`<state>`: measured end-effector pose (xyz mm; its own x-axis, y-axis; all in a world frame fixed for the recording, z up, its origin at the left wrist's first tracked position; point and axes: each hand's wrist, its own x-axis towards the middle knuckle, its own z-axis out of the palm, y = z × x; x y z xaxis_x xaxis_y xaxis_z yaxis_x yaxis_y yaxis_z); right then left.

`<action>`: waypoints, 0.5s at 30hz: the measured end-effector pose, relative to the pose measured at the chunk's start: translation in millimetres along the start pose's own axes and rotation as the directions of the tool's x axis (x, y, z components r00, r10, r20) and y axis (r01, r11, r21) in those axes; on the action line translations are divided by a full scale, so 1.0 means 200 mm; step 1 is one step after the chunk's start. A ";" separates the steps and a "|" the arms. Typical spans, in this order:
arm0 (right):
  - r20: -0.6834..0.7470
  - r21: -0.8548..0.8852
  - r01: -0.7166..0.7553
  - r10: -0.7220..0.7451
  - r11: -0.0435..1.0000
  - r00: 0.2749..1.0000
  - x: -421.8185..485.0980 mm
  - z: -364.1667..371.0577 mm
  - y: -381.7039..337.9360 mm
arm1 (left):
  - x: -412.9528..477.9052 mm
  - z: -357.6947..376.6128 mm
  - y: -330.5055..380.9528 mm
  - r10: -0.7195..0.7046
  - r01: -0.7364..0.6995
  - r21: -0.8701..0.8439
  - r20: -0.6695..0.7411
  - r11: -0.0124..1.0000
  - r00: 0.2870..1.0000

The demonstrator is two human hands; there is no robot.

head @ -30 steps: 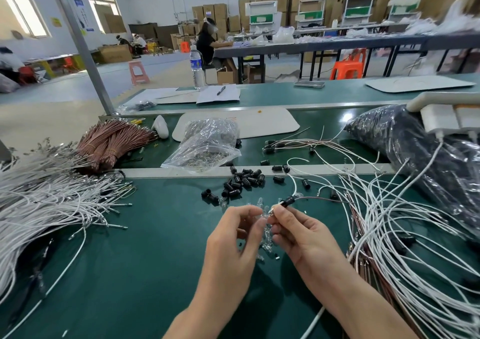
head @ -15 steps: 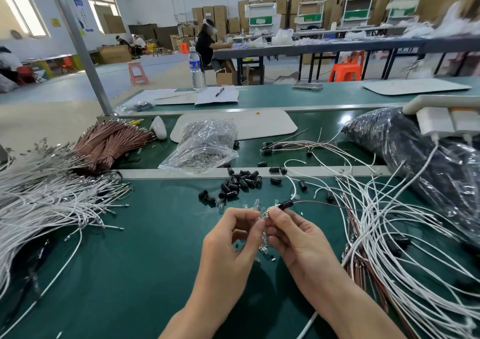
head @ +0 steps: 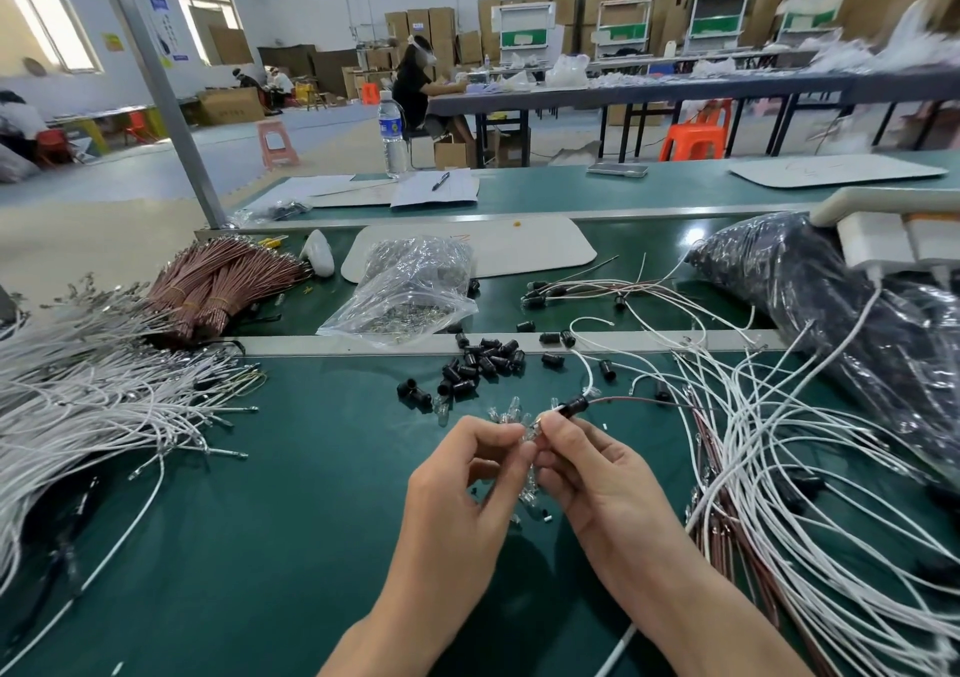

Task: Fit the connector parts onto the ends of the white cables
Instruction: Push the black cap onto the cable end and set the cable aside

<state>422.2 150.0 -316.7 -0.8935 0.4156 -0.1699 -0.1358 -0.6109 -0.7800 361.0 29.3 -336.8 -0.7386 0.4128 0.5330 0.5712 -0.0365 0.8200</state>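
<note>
My left hand [head: 467, 484] and my right hand [head: 587, 468] meet fingertip to fingertip over the green mat [head: 260, 546]. The right hand pinches a cable end carrying a black connector sleeve [head: 573, 406], from which a thin reddish wire runs right. Between its fingertips the left hand pinches a small clear part [head: 530, 432], right against the cable end. More clear parts [head: 511, 410] lie just beyond my fingers. A heap of black sleeves [head: 483, 362] sits further back. White cables [head: 810, 458] sprawl on the right.
A large bundle of white cables [head: 88, 406] fills the left side, with brown cable bundles [head: 208, 292] behind it. A clear bag of small parts [head: 410, 292] and a black plastic bag [head: 857, 323] lie at the back. A person works at a far table.
Both hands have stayed together at the same spot, with only small finger shifts around the cable end. The camera view has drifted slightly.
</note>
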 end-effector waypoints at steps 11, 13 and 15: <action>-0.001 -0.073 0.095 -0.096 0.993 0.995 0.00 0.00 0.02 | 0.00 0.00 0.01 -0.071 0.067 -0.087 -0.044 0.994 0.996; -0.016 0.002 0.053 -0.053 0.999 0.998 0.01 0.02 0.03 | 0.00 0.00 0.00 -0.101 0.095 -0.122 -0.045 0.988 0.994; -0.022 0.065 0.015 -0.014 0.998 1.000 0.01 0.03 0.04 | 0.00 -0.01 0.00 -0.112 0.105 -0.135 -0.050 0.985 0.992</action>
<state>417.5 142.0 -318.6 -0.8820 0.4385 -0.1725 -0.1769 -0.6474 -0.7414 361.3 27.5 -335.9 -0.8152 0.3680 0.4473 0.4370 -0.1161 0.8919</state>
